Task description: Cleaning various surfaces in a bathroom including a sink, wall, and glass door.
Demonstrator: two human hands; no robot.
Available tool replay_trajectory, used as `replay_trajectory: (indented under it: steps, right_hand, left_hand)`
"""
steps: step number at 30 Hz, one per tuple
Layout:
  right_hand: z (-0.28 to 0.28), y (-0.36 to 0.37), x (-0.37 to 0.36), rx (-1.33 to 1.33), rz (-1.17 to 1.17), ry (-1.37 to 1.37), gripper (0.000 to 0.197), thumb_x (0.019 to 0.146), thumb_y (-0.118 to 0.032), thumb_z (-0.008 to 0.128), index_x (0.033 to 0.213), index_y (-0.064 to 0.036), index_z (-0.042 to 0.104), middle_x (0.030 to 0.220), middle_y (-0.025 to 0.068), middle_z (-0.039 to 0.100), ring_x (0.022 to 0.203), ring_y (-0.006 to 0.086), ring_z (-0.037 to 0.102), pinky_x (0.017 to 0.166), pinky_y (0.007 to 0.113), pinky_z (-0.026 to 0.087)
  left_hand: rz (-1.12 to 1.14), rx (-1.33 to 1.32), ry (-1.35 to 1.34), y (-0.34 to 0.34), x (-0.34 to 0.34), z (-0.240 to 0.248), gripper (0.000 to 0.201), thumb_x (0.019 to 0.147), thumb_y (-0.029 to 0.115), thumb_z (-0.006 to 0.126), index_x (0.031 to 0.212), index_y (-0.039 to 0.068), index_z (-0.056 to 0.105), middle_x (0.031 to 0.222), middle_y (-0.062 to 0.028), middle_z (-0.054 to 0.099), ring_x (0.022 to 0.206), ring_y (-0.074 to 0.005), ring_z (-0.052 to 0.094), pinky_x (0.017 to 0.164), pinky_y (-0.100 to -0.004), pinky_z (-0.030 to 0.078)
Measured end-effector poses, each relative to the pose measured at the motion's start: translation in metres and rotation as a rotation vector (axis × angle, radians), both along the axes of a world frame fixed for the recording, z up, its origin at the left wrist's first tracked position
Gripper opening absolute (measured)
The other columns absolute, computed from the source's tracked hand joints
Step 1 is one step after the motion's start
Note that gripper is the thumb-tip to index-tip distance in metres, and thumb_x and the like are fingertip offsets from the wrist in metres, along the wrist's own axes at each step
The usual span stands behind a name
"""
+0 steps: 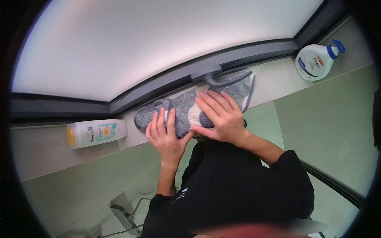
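A folded grey and white plush towel [182,113] with a grey trimmed edge lies along the window ledge. My left hand [166,139] rests on its left part, palm down, with the fingers stretched out. On the middle and right part of the towel lies my right hand [224,123], also palm down, its fingers long and its thumb pointing toward my left hand. The thumbs come close to each other near the towel's front edge. Some of the towel is hidden beneath both hands.
A grey window handle [210,75] juts over the towel from the dark window frame [258,55]. On the ledge [274,77], a white bottle with a yellow cap [97,134] lies to the left, and a white pump bottle with a blue top [315,62] is at the right.
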State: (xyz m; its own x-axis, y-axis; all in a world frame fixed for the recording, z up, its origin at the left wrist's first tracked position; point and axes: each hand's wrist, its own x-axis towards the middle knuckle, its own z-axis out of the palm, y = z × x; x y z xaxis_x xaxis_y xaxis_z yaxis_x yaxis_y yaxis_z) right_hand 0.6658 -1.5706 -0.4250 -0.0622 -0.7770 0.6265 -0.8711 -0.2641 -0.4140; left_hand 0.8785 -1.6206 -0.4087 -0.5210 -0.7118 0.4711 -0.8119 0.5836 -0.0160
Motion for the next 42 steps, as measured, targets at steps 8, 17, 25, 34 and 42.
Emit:
replay_trajectory:
  steps: [8, 17, 25, 34, 42]
  right_hand:
    - [-0.008, 0.029, -0.092, 0.009, -0.3, 0.043, 0.05, 0.088, -0.038, 0.076, 0.128, -0.0095, 0.074, 0.138, 0.0086, 0.069, 0.131, 0.0298, 0.062, 0.116, 0.05, 0.038]
    - [-0.022, 0.032, -0.11, -0.065, -0.447, 0.013, 0.036, 0.092, -0.024, 0.068, 0.124, -0.0086, 0.075, 0.131, 0.0077, 0.073, 0.128, 0.0305, 0.063, 0.118, 0.05, 0.033]
    - [-0.02, 0.026, -0.094, -0.076, -0.264, -0.047, 0.038, 0.089, -0.028, 0.071, 0.122, -0.0102, 0.077, 0.122, 0.0049, 0.075, 0.118, 0.0247, 0.067, 0.112, 0.045, 0.04]
    - [-0.019, 0.001, -0.029, -0.167, 0.02, -0.091, 0.042, 0.092, -0.034, 0.073, 0.123, -0.0062, 0.074, 0.129, 0.0078, 0.072, 0.119, 0.0245, 0.067, 0.107, 0.044, 0.046]
    - [-0.006, 0.0, -0.042, -0.08, 0.083, -0.11, 0.051, 0.087, -0.037, 0.08, 0.125, -0.0043, 0.074, 0.133, 0.0108, 0.072, 0.122, 0.0292, 0.067, 0.108, 0.048, 0.05]
  left_hand:
    - [-0.201, 0.086, 0.097, 0.019, -0.12, -0.01, 0.083, 0.081, 0.064, 0.078, 0.143, 0.01, 0.063, 0.141, -0.0152, 0.06, 0.137, -0.035, 0.051, 0.112, -0.0547, 0.033]
    - [-0.249, 0.155, 0.127, 0.026, -0.138, -0.004, 0.079, 0.083, 0.06, 0.079, 0.143, 0.011, 0.062, 0.143, -0.0131, 0.059, 0.137, -0.0315, 0.05, 0.112, -0.0522, 0.033]
    - [-0.086, 0.128, 0.03, 0.045, -0.113, 0.019, 0.08, 0.078, 0.055, 0.084, 0.146, 0.017, 0.062, 0.152, -0.0096, 0.057, 0.142, -0.0285, 0.049, 0.114, -0.0481, 0.031]
    - [0.044, 0.122, -0.075, 0.036, -0.041, 0.033, 0.084, 0.075, 0.047, 0.089, 0.148, 0.017, 0.06, 0.155, -0.0095, 0.055, 0.144, -0.03, 0.047, 0.116, -0.0495, 0.032]
    - [0.024, 0.096, -0.101, 0.019, -0.029, 0.038, 0.089, 0.071, 0.056, 0.089, 0.144, 0.013, 0.062, 0.151, -0.0153, 0.055, 0.142, -0.0347, 0.047, 0.114, -0.0538, 0.03]
